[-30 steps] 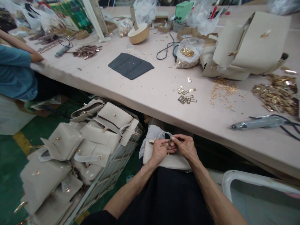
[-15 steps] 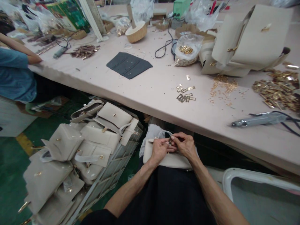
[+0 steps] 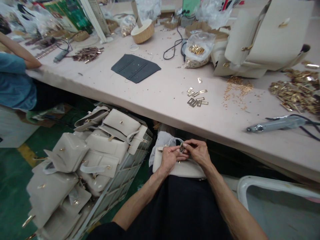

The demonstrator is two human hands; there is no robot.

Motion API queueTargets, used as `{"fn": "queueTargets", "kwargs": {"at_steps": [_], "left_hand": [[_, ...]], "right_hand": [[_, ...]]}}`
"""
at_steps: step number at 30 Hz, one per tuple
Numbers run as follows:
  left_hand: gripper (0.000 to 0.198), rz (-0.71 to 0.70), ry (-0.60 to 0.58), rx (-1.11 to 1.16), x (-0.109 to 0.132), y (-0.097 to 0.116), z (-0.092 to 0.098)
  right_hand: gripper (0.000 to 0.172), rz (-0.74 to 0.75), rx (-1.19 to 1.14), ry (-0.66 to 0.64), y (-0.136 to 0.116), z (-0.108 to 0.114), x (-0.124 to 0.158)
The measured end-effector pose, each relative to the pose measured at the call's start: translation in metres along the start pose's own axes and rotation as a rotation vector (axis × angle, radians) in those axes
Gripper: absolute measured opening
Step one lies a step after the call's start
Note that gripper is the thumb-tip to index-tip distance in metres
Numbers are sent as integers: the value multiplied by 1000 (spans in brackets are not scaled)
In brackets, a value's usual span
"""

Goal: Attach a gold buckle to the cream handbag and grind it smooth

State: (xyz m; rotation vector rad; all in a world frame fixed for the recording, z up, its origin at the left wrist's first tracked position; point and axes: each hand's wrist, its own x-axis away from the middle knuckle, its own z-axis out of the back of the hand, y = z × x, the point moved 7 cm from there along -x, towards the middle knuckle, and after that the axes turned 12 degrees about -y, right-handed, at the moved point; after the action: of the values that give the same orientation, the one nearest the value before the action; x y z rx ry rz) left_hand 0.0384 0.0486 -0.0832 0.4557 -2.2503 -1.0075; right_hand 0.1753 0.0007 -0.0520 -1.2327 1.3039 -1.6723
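A cream handbag (image 3: 187,171) lies across my lap, its pale handle (image 3: 175,139) arching up at the back. Above its front a small rectangular metal frame piece (image 3: 181,146) is held up between my fingertips. My right hand (image 3: 199,152) pinches it from the right with thumb and forefinger. My left hand (image 3: 170,158) closes on it from the left, fingers bent beneath, partly hiding the bag. A small gold fitting (image 3: 179,161) shows on the bag just below my hands.
Loose metal frames (image 3: 196,98) and a power screwdriver (image 3: 272,126) lie on the table (image 3: 155,100). More cream bags (image 3: 100,145) fill a crate (image 3: 125,180) at left. A white tub (image 3: 250,181) stands at right. A person's blue sleeve (image 3: 15,80) is at far left.
The metal frame piece has turned a little and shows more of its face between my fingers. Both hands stay in nearly the same place. The view has shifted slightly.
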Motion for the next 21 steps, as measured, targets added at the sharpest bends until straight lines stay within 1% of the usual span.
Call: {"fn": "queueTargets", "kwargs": {"at_steps": [4,9,16,21], "left_hand": [[38,6,2,6,-1,-3,1],[39,3,-10,6,0,-3,1],[37,-1,19,42,1,-3,2],[33,13,42,94,1,-4,3]], "right_hand": [[29,24,11,12,3,3,-2],[26,43,32,-24,5,2,-3],[18,128,161,-37,0,5,-5],[15,137,187,-102,4,6,-11]]}}
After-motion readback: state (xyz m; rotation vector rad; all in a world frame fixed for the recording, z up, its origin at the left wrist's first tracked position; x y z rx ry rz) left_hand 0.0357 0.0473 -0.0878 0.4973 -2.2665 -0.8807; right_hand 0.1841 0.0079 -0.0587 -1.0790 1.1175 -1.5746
